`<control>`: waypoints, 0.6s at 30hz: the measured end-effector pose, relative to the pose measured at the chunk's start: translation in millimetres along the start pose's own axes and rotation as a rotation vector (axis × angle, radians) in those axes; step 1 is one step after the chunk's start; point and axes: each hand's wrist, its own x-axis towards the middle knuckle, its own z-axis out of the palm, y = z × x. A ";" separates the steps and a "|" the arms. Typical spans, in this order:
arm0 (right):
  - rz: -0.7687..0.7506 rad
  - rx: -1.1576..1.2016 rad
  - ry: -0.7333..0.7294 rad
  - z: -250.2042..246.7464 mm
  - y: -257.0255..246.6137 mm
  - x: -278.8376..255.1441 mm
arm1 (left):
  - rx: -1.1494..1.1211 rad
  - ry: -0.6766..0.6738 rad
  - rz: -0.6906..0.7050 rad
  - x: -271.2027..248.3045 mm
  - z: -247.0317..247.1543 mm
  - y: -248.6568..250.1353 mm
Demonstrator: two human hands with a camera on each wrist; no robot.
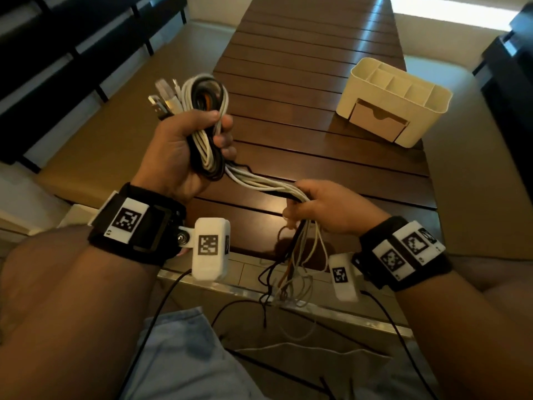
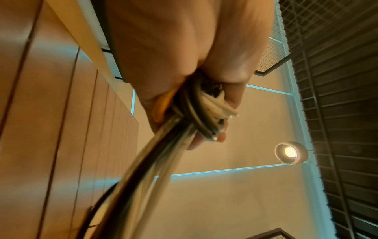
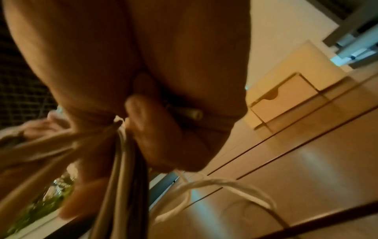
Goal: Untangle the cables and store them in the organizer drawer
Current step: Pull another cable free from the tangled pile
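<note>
A bundle of white, black and orange cables [image 1: 209, 96] is coiled into a loop, and my left hand [image 1: 184, 148] grips it above the table's left side, with several plug ends sticking up beside my fingers. The left wrist view shows that hand [image 2: 184, 67] wrapped round the cables [image 2: 190, 110]. The loose strands [image 1: 259, 183] run right to my right hand [image 1: 320, 206], which holds them in its fist; their ends [image 1: 291, 264] dangle over the table's near edge. A cream organizer [image 1: 403, 90] stands at the right, its drawer [image 1: 377, 121] closed, also in the right wrist view [image 3: 286, 100].
The dark slatted wooden table [image 1: 317, 53] stretches away ahead. Thin black leads [image 1: 167, 295] hang from the wrist cameras over my lap in blue jeans [image 1: 184, 356]. Dark chairs [image 1: 43, 53] stand at the left, and a beige floor surrounds the table.
</note>
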 end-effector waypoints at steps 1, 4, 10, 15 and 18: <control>0.001 0.027 -0.013 -4.3 0.2 -1.6 | 0.003 0.020 -0.012 1.0 -3.1 -0.7; 0.008 0.057 -0.054 -6.7 4.0 -2.6 | 0.020 0.026 -0.010 1.6 -8.2 1.9; -0.081 0.351 0.036 -22.1 3.9 -8.2 | 0.137 0.048 -0.149 1.1 -11.1 -2.0; -0.167 0.334 0.156 -31.0 -4.5 -11.3 | 0.198 -0.027 -0.305 -2.2 -1.8 -28.6; -0.198 0.231 0.228 -29.1 -7.7 -11.7 | 0.225 -0.095 -0.354 -6.5 1.9 -45.4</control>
